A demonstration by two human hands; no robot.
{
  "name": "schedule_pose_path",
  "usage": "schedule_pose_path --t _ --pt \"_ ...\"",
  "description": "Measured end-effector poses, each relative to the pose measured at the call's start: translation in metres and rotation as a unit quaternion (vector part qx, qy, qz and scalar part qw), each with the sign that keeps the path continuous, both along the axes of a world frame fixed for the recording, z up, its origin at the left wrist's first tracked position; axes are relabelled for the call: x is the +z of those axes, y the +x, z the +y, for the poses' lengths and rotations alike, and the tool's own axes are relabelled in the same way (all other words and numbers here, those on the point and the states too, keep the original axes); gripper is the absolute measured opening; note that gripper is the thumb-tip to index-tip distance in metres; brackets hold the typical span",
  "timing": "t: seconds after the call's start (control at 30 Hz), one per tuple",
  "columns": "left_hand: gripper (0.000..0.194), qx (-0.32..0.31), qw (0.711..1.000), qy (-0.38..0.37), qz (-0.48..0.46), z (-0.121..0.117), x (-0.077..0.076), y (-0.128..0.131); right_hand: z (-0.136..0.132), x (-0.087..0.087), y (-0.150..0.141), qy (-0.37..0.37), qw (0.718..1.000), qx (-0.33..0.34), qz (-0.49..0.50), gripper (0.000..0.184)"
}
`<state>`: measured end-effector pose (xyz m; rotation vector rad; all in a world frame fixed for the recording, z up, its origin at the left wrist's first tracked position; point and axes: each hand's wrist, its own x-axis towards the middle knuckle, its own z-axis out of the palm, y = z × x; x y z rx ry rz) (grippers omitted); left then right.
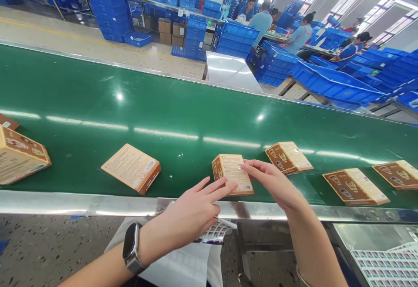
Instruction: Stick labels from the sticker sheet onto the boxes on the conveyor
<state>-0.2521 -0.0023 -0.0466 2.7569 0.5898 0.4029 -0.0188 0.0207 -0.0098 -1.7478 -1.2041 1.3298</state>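
Note:
A brown and cream printed carton [233, 171] lies on the green conveyor belt in front of me. My right hand [269, 180] has its thumb and forefinger pinched together at a small whitish sticker [241, 166] on the carton's cream panel. From the left, my left hand [196, 211] rests outstretched fingertips on the carton's lower part. Its thumb side grips a sheet of stickers [214, 233], which hangs below the hand with a curled edge; the hand partly hides the sheet.
Another carton [132, 167] lies left, with a larger one [21, 156] beyond it. Several cartons lie right, one [289, 156] just past my right hand. More sticker sheets [387, 263] sit lower right. A metal rail [81, 204] edges the belt. Blue crates and seated people are behind.

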Motion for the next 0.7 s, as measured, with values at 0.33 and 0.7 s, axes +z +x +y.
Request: schedule_pose_path --t 0.33,0.7 --pt "0.017 -0.022 1.000 -0.007 -0.014 0.003 -0.004 0.016 -0.012 -0.011 0.000 0.029 0.986 -0.081 -0.141 0.047" --pt "0.018 -0.037 0.998 -0.059 0.009 0.008 0.007 0.030 -0.005 -0.033 0.010 0.140 0.943 -0.206 -0.220 0.053"
